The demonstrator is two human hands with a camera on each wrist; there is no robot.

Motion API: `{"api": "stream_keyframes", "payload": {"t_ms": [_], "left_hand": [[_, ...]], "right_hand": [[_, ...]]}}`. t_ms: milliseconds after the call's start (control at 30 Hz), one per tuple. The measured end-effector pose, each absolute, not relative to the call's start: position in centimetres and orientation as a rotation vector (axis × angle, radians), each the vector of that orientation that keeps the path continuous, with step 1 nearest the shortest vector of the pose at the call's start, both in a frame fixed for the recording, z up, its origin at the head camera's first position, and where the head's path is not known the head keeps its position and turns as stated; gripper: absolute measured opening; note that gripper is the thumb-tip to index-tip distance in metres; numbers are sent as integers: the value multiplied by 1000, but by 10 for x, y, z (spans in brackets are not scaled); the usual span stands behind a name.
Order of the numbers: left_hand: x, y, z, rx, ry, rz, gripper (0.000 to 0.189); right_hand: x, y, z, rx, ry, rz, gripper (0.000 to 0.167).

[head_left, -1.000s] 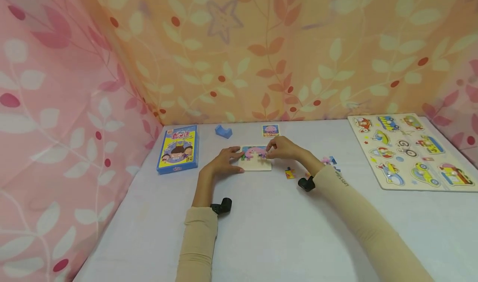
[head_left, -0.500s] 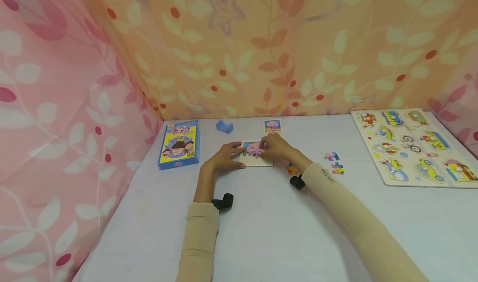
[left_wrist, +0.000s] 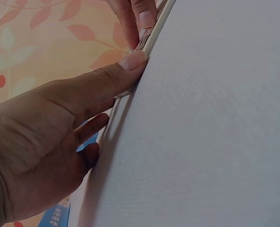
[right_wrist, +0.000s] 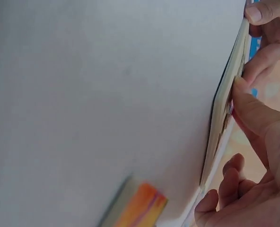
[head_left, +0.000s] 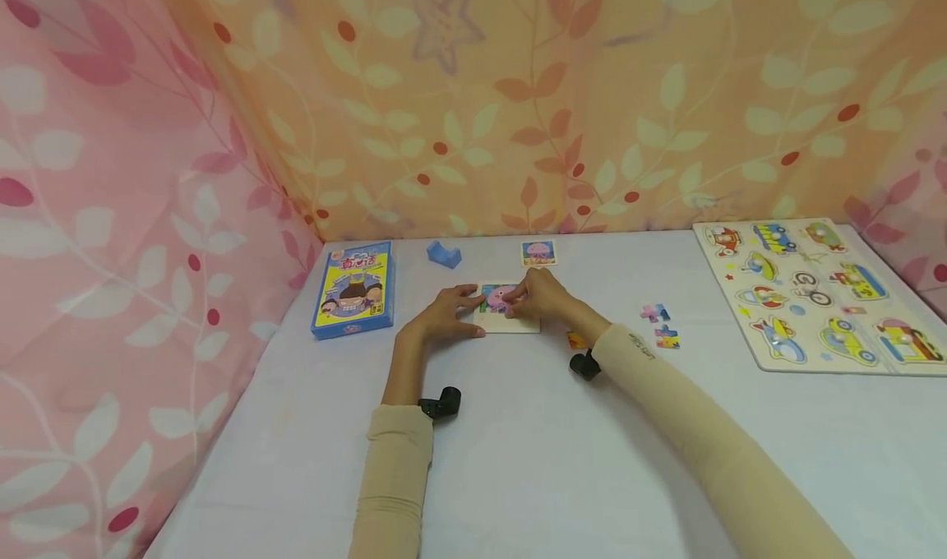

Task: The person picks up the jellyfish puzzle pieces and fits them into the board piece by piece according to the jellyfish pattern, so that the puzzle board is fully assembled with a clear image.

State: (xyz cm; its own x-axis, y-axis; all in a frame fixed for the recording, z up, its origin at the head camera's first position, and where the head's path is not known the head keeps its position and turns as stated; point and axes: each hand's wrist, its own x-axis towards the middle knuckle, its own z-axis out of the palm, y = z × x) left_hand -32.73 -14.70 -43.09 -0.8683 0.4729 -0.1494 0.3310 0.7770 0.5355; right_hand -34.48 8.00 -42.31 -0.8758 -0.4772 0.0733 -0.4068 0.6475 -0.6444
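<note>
A small square puzzle board point(head_left: 506, 325) lies on the white table, its upper part filled with a pink picture and its front strip bare cream. My left hand point(head_left: 445, 312) holds the board at its left side, the thumb at the front edge and the fingers towards the back. Over the board's right part, my right hand point(head_left: 543, 294) pinches a jigsaw piece between thumb and forefinger, low against the board; the piece is mostly hidden. An orange-yellow jigsaw piece point(right_wrist: 142, 203) lies near my right wrist. Two more jigsaw pieces, one pink and blue point(head_left: 654, 312), one blue and yellow point(head_left: 667, 337), lie farther right.
A small picture card point(head_left: 538, 252) lies behind the board. Back left are a blue block point(head_left: 444, 254) and a blue-and-yellow card box point(head_left: 353, 292). A large knob puzzle board with vehicles point(head_left: 799, 311) covers the right side. Patterned cloth point(head_left: 473, 131) hangs behind.
My right hand has moved left from the board's right edge to over the picture, uncovering the jigsaw pieces on the right. The left hand keeps its hold. The head view has shifted slightly.
</note>
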Motion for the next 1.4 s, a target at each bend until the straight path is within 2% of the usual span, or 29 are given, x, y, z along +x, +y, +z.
{"api": "stream_keyframes", "payload": {"t_ms": [400,767,967,1233,1400], "left_hand": [[-327,-149,-433,651,2705,738,72],[-330,-148,-436,668,2698,760,67],[-326,-148,-433,652,2692,774,67],[-327,-151,-434,652,2713,790,67],[-329,-150,-435,679,2686,795,68]], "right_hand": [[-343,79,-423,-520,2721,-951,34],[-345,91,-420,-673,2737,-1032,34],[-342,141,-407,-605,2754,-1041,41],[-326,236,-391,-475,2908,-832,37],[-304,273,-393,-388,2861,-732,32]]}}
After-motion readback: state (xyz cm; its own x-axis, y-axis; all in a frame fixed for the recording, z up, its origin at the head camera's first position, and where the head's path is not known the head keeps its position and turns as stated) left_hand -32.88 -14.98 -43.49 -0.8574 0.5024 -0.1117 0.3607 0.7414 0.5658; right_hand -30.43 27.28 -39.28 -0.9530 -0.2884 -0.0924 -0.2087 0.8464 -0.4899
